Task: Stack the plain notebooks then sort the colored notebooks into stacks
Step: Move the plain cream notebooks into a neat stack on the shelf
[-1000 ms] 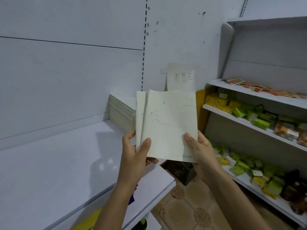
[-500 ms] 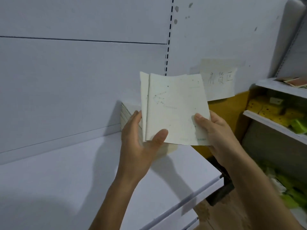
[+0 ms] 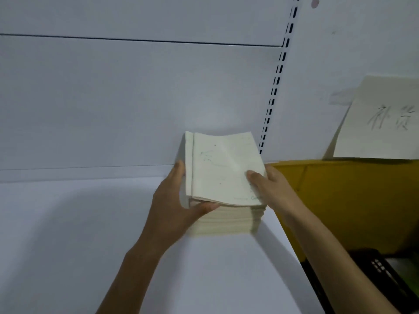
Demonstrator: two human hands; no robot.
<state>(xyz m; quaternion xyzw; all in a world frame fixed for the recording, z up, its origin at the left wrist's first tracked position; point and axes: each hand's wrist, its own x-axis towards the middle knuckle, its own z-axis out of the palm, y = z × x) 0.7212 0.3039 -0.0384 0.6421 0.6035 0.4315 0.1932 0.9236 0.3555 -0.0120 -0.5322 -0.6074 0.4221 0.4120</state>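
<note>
A few plain cream notebooks (image 3: 223, 168) lie flat on top of a stack of plain notebooks (image 3: 229, 220) at the back of the white shelf (image 3: 90, 234). My left hand (image 3: 176, 200) grips their left edge, thumb under the front corner. On the right, my right hand (image 3: 269, 186) holds the other edge with its thumb pressed on the top cover. The top cover has faint green marks. No colored notebooks are in view.
A white back panel with a slotted black upright (image 3: 275, 87) rises behind the stack. A paper sign (image 3: 381, 123) with handwriting hangs on the right above a yellow panel (image 3: 351, 200). A dark crate (image 3: 385, 275) sits low on the right.
Both hands carried the held notebooks from upright in the air forward and down, laying them flat onto the stack against the back panel. The view swung left and closer.
</note>
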